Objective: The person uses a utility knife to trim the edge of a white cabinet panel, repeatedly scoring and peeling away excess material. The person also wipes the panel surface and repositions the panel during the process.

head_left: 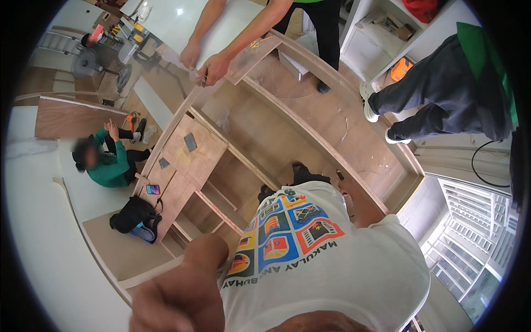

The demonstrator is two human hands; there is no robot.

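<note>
The left arm [207, 253] is bent and strongly foreshortened, with the left hand [180, 299] held up close to the camera at the lower edge — its fingers are curled inward and blurred, so that whether anything is gripped cannot be told. The right arm [369, 209] is lowered along the side of the torso [326, 260], the forearm being seen only in part. The right hand [347, 200] is shown small and largely hidden at the far end of that arm — the pose of its fingers cannot be made out.

Wooden boards [203, 156] carry a phone [153, 189] and grey piece [189, 142].
</note>
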